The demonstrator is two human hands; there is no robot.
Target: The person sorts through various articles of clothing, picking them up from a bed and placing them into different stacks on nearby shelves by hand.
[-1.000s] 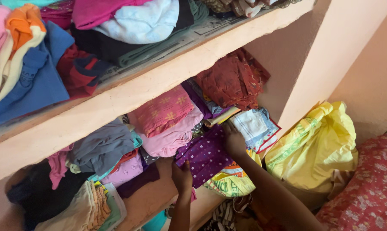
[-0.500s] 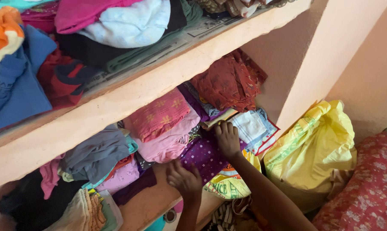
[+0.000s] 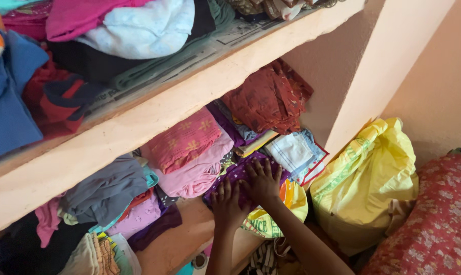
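Evidently a folded purple cloth with small dots (image 3: 243, 175) is being pressed flat and pushed back into its place on the lower shelf (image 3: 177, 244), where it lies near the front edge, between a pink folded stack (image 3: 192, 158) to its left and a white cloth with a red and blue border (image 3: 294, 153) to its right. The left hand (image 3: 228, 201) is laid palm-down on the near part of the cloth, with the fingers spread wide and flat; nothing is gripped by it. The right hand (image 3: 263, 181) is laid just beside it, further onto the cloth, its fingers likewise splayed and flat, nothing being held. A yellow printed bag (image 3: 276, 214) is partly covered by the right wrist, and a larger yellow sack (image 3: 368, 188) is seen on the floor beside the wall. The step in hand is judged to be smoothing and seating the cloth; what is called for next is an even push inward, so that the fold is not rucked against the neighbouring stacks. Compared with half a second ago, the left hand has been brought up from the shelf's front edge onto the cloth, and the two hands are now set side by side.
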